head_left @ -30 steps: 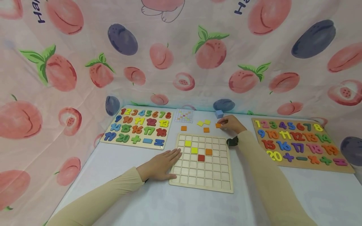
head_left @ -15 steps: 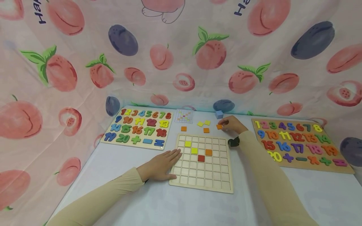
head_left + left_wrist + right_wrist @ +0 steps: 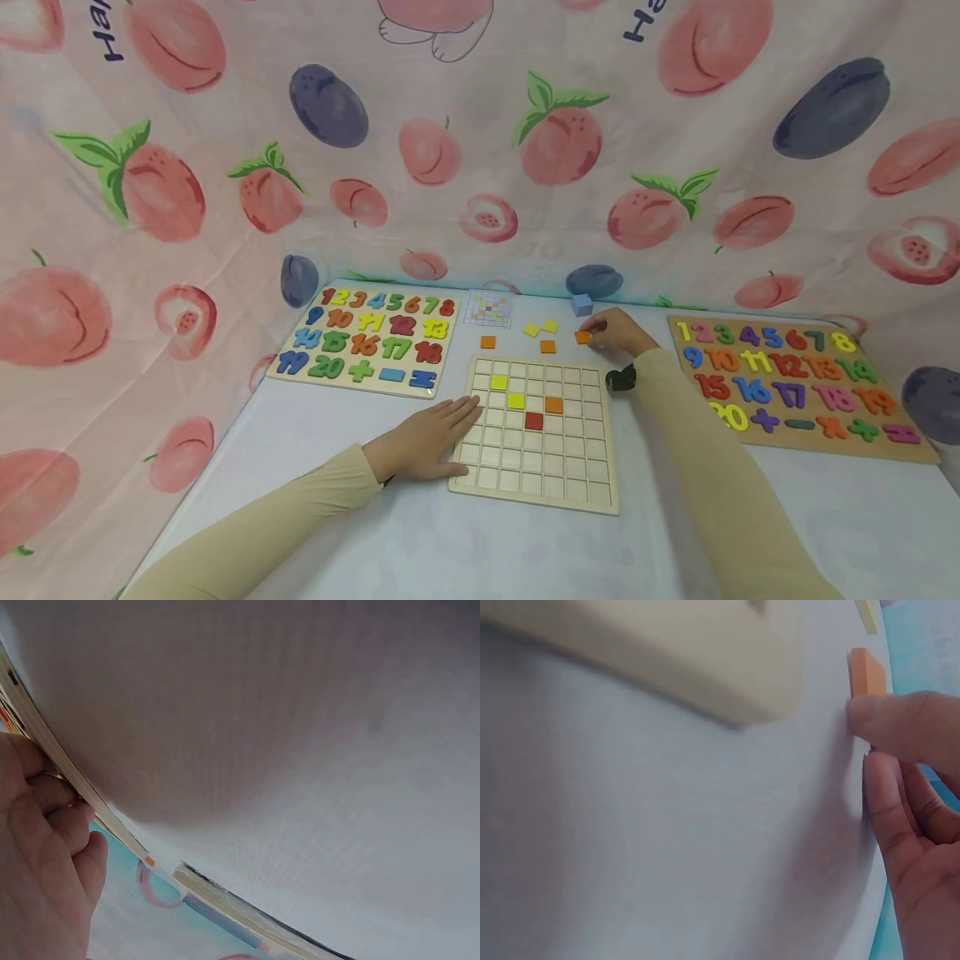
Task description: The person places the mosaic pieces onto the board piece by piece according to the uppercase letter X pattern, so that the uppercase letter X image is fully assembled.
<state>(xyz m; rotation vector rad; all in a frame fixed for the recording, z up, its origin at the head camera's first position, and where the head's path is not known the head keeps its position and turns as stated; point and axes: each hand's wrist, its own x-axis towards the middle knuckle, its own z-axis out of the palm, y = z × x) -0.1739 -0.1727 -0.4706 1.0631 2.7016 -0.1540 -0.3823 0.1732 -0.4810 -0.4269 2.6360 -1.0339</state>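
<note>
My left hand point(image 3: 427, 439) lies spread, its fingers and thumb over the left edge of the wooden grid board point(image 3: 540, 498); in the left wrist view its fingers rest along the board's rim point(image 3: 90, 796). Beyond the board's far right corner, my right hand point(image 3: 618, 329) holds an orange square tile point(image 3: 582, 337) by its right end, low at the white table. In the right wrist view the thumb lies against this orange tile point(image 3: 868, 673). On the board sit two yellow tiles point(image 3: 516, 401), one red tile point(image 3: 534, 422) and one orange tile point(image 3: 553, 405).
Behind the board lie two loose orange tiles point(image 3: 487, 342), two yellow tiles point(image 3: 550, 326), a printed grid card point(image 3: 488, 308) and blue blocks point(image 3: 582, 305). Number puzzle boards stand at the left point(image 3: 367, 342) and right point(image 3: 798, 383). A fruit-printed cloth point(image 3: 480, 167) hangs behind.
My right hand and the orange tile at its fingertips have shifted very slightly right and nearer. My left hand stays where it was on the board.
</note>
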